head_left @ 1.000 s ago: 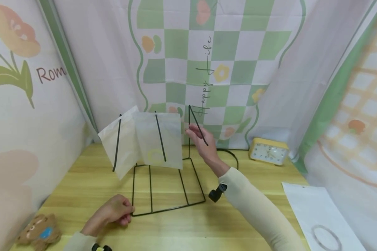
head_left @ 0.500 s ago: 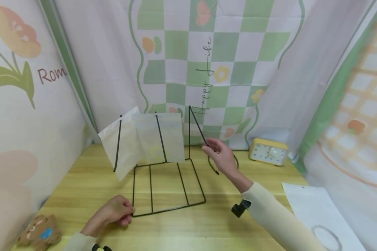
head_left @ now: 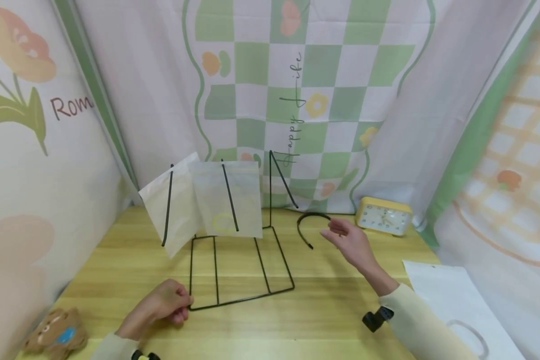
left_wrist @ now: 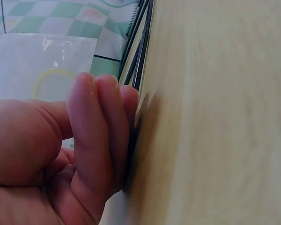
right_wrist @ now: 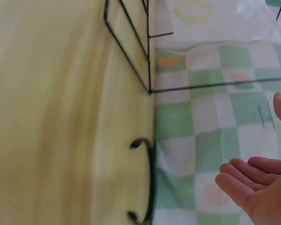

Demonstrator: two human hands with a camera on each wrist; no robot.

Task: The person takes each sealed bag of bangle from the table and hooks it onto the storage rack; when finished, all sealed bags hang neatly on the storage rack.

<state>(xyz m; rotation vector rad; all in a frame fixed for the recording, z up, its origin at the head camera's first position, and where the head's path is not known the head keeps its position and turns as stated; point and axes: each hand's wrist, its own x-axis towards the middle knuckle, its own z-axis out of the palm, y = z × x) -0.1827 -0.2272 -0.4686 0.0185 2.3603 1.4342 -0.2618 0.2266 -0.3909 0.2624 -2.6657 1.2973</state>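
Observation:
A black wire rack (head_left: 243,299) stands on the wooden table, with prongs slanting from its upright frame. My left hand (head_left: 166,300) pinches its front left corner; in the left wrist view the curled fingers (left_wrist: 91,136) hide the grip. Two translucent plastic bags hang from prongs: a tilted left bag (head_left: 186,215) and a right bag (head_left: 249,200) that shows a yellow ring (head_left: 223,223). The rightmost prong (head_left: 284,180) bears nothing. My right hand (head_left: 353,245) is held open, nearest to a black headband (head_left: 312,214) behind the rack's right side. Whether it touches the headband cannot be told.
A yellow alarm clock (head_left: 384,216) stands at the back right. On the right lies a white sheet or bag (head_left: 454,295) with a grey ring (head_left: 468,337). A brown bear toy (head_left: 58,330) sits at the front left. Printed curtains (head_left: 288,100) enclose the table.
My right hand has moved right and down, away from the rack's rightmost prong to beside the headband. The right bag has swung slightly. My left hand has stayed at the corner.

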